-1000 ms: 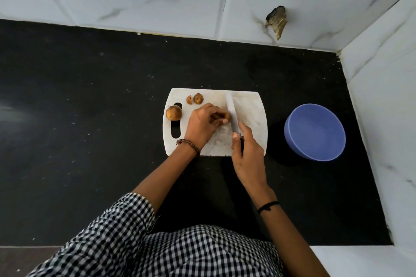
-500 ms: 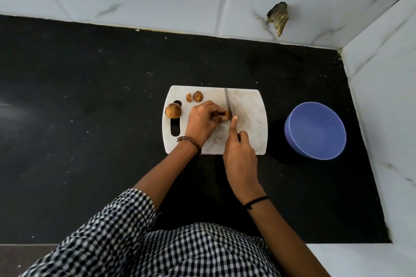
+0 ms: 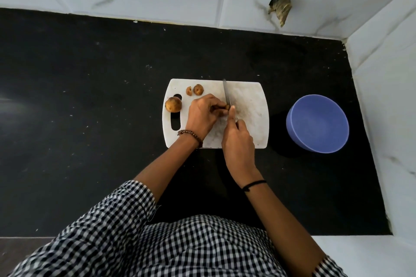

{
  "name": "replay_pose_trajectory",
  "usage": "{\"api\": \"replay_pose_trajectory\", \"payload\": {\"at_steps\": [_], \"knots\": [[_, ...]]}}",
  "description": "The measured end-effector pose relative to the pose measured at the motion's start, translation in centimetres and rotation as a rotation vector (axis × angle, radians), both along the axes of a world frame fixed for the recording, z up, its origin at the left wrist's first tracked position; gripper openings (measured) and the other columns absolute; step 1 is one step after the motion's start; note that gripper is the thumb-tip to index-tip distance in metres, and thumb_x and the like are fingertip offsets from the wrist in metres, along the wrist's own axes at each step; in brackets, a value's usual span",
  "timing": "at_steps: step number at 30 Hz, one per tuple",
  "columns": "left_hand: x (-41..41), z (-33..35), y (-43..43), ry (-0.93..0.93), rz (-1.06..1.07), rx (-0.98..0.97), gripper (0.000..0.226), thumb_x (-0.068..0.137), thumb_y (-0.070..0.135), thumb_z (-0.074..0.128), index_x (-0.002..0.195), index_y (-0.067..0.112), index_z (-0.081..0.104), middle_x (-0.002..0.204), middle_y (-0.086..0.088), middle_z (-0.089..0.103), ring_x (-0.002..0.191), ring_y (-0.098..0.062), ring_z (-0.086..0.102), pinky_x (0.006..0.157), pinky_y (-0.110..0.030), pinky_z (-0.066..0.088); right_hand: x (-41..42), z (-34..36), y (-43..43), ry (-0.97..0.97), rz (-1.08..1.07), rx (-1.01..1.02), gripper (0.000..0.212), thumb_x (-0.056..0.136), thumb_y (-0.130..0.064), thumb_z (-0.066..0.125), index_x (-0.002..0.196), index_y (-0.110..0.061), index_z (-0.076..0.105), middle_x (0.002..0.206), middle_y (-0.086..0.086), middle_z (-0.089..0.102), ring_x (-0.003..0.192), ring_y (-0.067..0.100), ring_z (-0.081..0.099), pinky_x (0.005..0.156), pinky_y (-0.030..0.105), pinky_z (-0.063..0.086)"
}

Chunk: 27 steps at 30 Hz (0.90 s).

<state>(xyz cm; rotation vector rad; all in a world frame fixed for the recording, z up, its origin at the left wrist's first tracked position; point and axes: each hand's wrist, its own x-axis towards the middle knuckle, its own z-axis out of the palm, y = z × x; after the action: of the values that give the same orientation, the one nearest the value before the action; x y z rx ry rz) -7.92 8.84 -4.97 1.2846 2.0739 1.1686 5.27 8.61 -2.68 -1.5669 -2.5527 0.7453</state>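
A white cutting board (image 3: 249, 101) lies on the black counter. My left hand (image 3: 202, 117) pins a small brown fruit piece (image 3: 225, 107) against the board, fingers curled over it, so most of it is hidden. My right hand (image 3: 238, 141) grips the handle of a knife (image 3: 226, 94), forefinger along its spine, and the blade stands at the fruit's right end. A whole brown fruit (image 3: 173, 104) sits by the board's handle slot, and two cut pieces (image 3: 195, 90) lie near the far edge.
An empty blue bowl (image 3: 317, 123) stands on the counter right of the board. White marble-look walls close the back and right side, with a broken hole (image 3: 280, 7) in the back wall. The black counter (image 3: 90, 96) stretches wide to the left.
My right hand has slid left and forward, bringing the knife blade from beside the fruit onto its right end. My left hand has kept its hold on the fruit.
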Motion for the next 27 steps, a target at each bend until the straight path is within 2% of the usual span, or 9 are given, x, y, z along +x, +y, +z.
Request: {"api": "replay_pose_trajectory", "payload": {"at_steps": [3, 5, 8, 10, 12, 16, 21, 25, 27], "knots": [[0.1, 0.0, 0.1, -0.008, 0.018, 0.003, 0.014, 0.077, 0.013, 0.078, 0.089, 0.008, 0.075, 0.090, -0.002, 0.070, 0.079, -0.008, 0.065, 0.076, -0.014, 0.053, 0.3, -0.3, -0.1, -0.022, 0.004, 0.030, 0.055, 0.100, -0.008, 0.039, 0.153, -0.015, 0.028, 0.119, 0.019, 0.050, 0.091, 0.034, 0.055, 0.069, 0.038, 0.042], [0.2, 0.0, 0.2, -0.027, 0.027, 0.009, 0.015, 0.075, 0.011, 0.079, 0.088, 0.007, 0.075, 0.089, -0.001, 0.070, 0.077, -0.006, 0.064, 0.075, -0.010, 0.051, 0.9, -0.3, -0.8, -0.057, 0.029, 0.059, 0.062, 0.103, -0.009, 0.044, 0.158, -0.012, 0.016, 0.110, 0.016, 0.052, 0.079, 0.026, 0.054, 0.068, 0.038, 0.050], [0.2, 0.0, 0.2, -0.058, 0.039, 0.013, 0.016, 0.073, 0.008, 0.081, 0.087, 0.006, 0.075, 0.087, -0.001, 0.070, 0.069, 0.004, 0.059, 0.073, -0.004, 0.047, 2.4, 0.1, -2.2, -0.046, 0.051, 0.079, 0.067, 0.101, -0.008, 0.050, 0.158, -0.010, 0.013, 0.103, 0.016, 0.055, 0.068, 0.020, 0.048, 0.065, 0.039, 0.054], [0.2, 0.1, 0.2, -0.066, 0.033, 0.010, 0.016, 0.072, 0.009, 0.081, 0.087, 0.006, 0.075, 0.087, -0.001, 0.070, 0.069, 0.006, 0.058, 0.072, -0.003, 0.046, 3.2, 0.5, -2.7, -0.059, 0.052, 0.067, 0.065, 0.103, -0.011, 0.048, 0.158, -0.012, 0.013, 0.104, 0.015, 0.055, 0.071, 0.024, 0.055, 0.066, 0.040, 0.054], [0.3, 0.1, 0.2, -0.065, 0.027, 0.009, 0.017, 0.072, 0.011, 0.082, 0.087, 0.006, 0.075, 0.088, -0.001, 0.069, 0.071, 0.000, 0.061, 0.073, -0.005, 0.047, 3.9, 1.0, -3.2, -0.085, 0.048, 0.054, 0.063, 0.105, -0.016, 0.045, 0.159, -0.014, 0.012, 0.107, 0.013, 0.055, 0.076, 0.025, 0.058, 0.068, 0.040, 0.054], [0.1, 0.1, 0.1, -0.052, 0.015, 0.001, 0.017, 0.073, 0.014, 0.081, 0.087, 0.008, 0.074, 0.089, -0.001, 0.068, 0.076, -0.005, 0.062, 0.074, -0.007, 0.049, 5.7, 1.9, -4.0, -0.091, 0.042, -0.003, 0.060, 0.106, -0.023, 0.041, 0.159, -0.021, 0.012, 0.104, 0.008, 0.055, 0.081, 0.020, 0.056, 0.072, 0.039, 0.053], [0.1, 0.1, 0.1, -0.051, -0.017, -0.026, 0.016, 0.075, 0.012, 0.080, 0.089, 0.007, 0.073, 0.091, -0.002, 0.067, 0.077, -0.007, 0.063, 0.073, -0.009, 0.050, 7.8, 3.3, -4.1, -0.071, 0.060, -0.032, 0.054, 0.106, -0.027, 0.040, 0.157, -0.022, 0.025, 0.091, 0.004, 0.054, 0.079, 0.019, 0.057, 0.071, 0.040, 0.054], [0.0, 0.2, 0.2, 0.007, -0.062, -0.049, 0.018, 0.077, 0.012, 0.078, 0.095, 0.011, 0.073, 0.094, -0.001, 0.065, 0.079, -0.008, 0.063, 0.076, -0.016, 0.053, 9.1, 4.6, -3.6, 0.217, -0.035, -0.075, 0.046, 0.103, -0.023, 0.050, 0.148, -0.018, 0.045, 0.081, 0.001, 0.062, 0.068, 0.010, 0.059, 0.061, 0.020, 0.048], [0.0, 0.2, 0.3, 0.061, -0.087, -0.068, 0.025, 0.077, 0.013, 0.078, 0.101, 0.014, 0.072, 0.097, 0.000, 0.064, 0.081, -0.008, 0.063, 0.078, -0.018, 0.054, 9.1, 4.8, -3.1, 0.258, -0.084, -0.062, 0.046, 0.103, -0.028, 0.051, 0.147, -0.015, 0.046, 0.088, 0.000, 0.064, 0.073, 0.009, 0.060, 0.065, 0.020, 0.050]]}}
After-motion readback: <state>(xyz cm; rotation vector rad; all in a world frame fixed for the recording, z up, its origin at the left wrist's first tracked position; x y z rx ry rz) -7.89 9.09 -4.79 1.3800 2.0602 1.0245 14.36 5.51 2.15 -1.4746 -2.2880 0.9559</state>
